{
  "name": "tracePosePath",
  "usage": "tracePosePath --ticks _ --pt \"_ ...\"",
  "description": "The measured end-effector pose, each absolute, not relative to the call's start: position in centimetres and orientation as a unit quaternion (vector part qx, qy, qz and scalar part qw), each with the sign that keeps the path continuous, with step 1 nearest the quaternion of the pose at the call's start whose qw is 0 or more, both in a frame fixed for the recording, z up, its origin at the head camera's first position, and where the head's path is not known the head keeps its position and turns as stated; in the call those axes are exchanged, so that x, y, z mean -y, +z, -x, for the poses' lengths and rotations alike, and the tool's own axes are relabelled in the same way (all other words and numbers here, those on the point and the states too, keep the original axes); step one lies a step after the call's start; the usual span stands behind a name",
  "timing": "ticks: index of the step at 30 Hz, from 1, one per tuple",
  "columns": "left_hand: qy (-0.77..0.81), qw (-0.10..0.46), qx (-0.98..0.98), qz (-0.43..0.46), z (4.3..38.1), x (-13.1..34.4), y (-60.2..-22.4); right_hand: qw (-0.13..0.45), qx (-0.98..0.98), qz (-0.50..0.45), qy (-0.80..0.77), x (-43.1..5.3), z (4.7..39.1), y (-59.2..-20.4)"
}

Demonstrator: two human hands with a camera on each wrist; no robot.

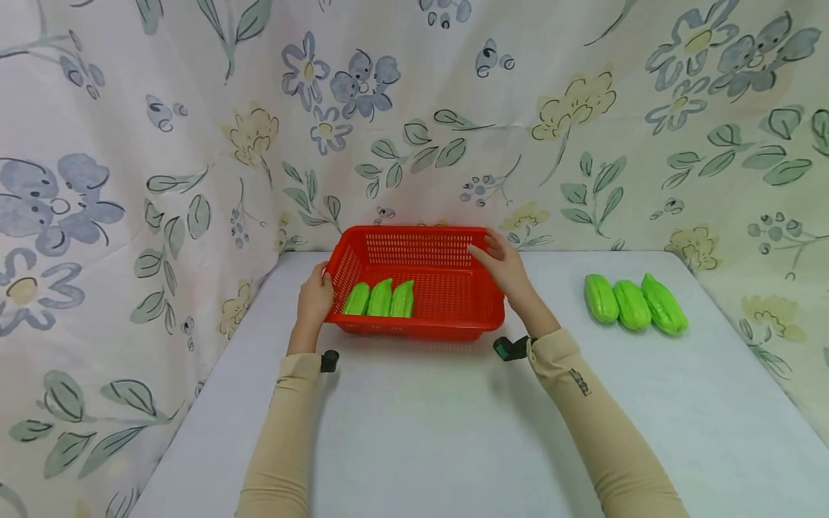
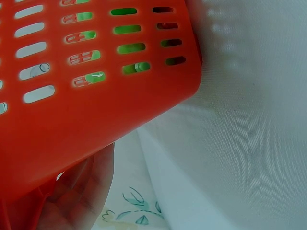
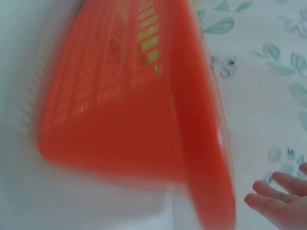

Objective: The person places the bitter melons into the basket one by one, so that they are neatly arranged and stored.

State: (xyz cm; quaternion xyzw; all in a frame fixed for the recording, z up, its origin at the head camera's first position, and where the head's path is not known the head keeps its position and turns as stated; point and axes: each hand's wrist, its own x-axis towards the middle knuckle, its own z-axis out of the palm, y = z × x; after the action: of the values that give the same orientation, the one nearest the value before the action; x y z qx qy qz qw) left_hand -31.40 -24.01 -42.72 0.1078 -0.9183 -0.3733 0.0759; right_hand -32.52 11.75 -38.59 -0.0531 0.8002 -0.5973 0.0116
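Note:
A red perforated plastic basket (image 1: pixel 447 288) sits on the table, with three glossy green ribbed vegetables (image 1: pixel 380 298) side by side at its left end; their exact kind is unclear. My left hand (image 1: pixel 315 296) holds the basket's left rim, and in the left wrist view its fingers (image 2: pixel 98 177) curl up beneath the rim. At the basket's right rim is my right hand (image 1: pixel 507 267), fingers spread and loosely bent. The right wrist view shows fingers (image 3: pixel 268 203) apart from the basket wall, holding nothing.
Three more green vegetables (image 1: pixel 631 306) lie in a row on the white table (image 1: pixel 421 432), to the right of the basket. A floral curtain (image 1: pixel 414 108) hangs behind the table and along its sides.

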Motion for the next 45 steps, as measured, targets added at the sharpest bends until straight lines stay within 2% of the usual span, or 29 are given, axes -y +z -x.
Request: tracePosePath --ticks 22,35,45 --pt "-0.369 0.083 0.919 -0.109 31.2 24.2 -43.0 -0.071 -0.829 -0.017 -0.555 -20.3 32.0 -40.1" --pt "-0.375 0.078 0.917 -0.112 31.3 24.2 -43.0 -0.088 -0.83 -0.085 -0.544 -25.7 30.9 -41.5" --pt "-0.376 0.084 0.917 -0.102 31.6 24.2 -43.0 -0.057 -0.833 -0.11 -0.539 -28.4 30.2 -43.0"
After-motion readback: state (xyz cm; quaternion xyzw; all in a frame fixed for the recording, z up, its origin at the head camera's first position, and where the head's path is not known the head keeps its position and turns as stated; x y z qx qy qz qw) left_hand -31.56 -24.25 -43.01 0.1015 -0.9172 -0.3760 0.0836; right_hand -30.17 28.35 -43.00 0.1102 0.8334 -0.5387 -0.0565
